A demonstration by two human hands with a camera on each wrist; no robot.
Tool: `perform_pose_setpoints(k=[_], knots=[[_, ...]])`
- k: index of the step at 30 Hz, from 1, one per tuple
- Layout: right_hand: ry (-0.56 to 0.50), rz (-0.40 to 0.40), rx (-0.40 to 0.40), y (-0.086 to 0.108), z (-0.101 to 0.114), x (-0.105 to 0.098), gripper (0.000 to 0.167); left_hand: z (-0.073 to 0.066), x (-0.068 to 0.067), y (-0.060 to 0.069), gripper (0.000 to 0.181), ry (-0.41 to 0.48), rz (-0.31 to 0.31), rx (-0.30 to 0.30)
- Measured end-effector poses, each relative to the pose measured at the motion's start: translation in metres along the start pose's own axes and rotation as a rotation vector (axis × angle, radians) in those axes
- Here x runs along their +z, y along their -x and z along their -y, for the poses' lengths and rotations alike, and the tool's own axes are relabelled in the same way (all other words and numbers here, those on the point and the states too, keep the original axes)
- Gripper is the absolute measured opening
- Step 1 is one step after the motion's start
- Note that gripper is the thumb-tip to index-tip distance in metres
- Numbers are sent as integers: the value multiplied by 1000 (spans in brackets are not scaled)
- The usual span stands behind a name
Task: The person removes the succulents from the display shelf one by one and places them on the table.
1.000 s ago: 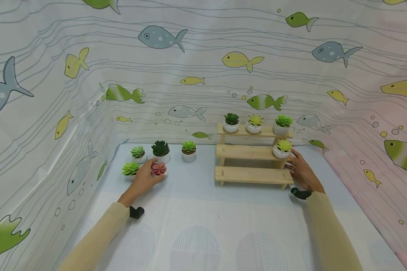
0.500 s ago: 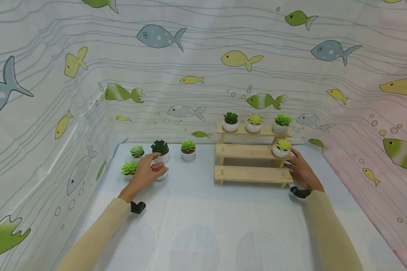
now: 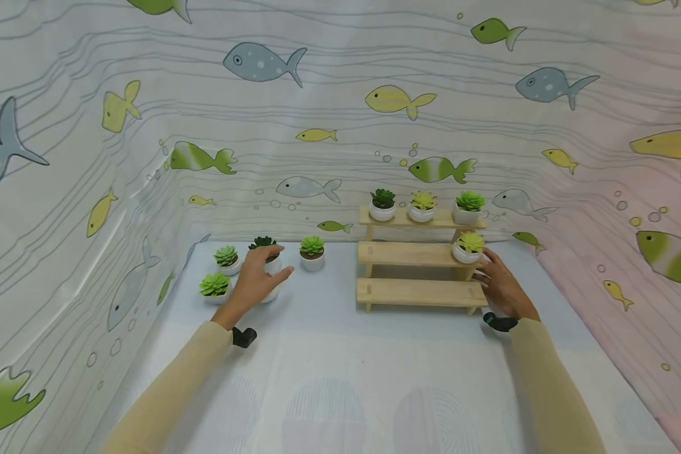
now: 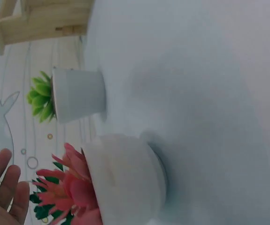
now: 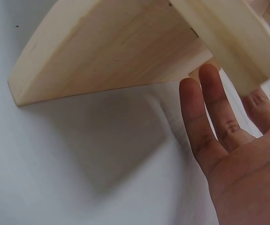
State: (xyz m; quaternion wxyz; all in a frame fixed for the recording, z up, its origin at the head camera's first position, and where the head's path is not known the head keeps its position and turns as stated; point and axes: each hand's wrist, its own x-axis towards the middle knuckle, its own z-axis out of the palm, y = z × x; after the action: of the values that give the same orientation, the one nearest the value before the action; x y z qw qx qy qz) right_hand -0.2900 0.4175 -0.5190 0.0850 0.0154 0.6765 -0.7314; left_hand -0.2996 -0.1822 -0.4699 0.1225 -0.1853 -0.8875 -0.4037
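Counting nine potted succulents (image 3: pixel 312 253): four on the wooden stand (image 3: pixel 420 293) (three up top, one at the middle plank's right edge), five on the table (image 3: pixel 329 340) left of it. Left hand (image 3: pixel 253 277) is spread wide over the red succulent (image 4: pixel 116 183) left of the stand, holding nothing. Right hand (image 3: pixel 502 287) has fairly straight fingers by the stand's right end, gripping nothing. Table stretches wide off the stand's front edge.
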Motion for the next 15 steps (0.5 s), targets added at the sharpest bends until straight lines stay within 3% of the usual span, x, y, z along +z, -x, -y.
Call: perform_pose_setpoints(k=[6, 11, 15], knots=[[18, 2, 3, 1, -1, 1, 68, -15, 14, -14, 56, -18, 25, 69], [35, -13, 12, 0, 0, 3, 70, -28, 29, -27, 58, 49, 43, 108], [48, -12, 8, 0, -1, 2, 69, -38, 43, -36, 57, 125, 78, 105]])
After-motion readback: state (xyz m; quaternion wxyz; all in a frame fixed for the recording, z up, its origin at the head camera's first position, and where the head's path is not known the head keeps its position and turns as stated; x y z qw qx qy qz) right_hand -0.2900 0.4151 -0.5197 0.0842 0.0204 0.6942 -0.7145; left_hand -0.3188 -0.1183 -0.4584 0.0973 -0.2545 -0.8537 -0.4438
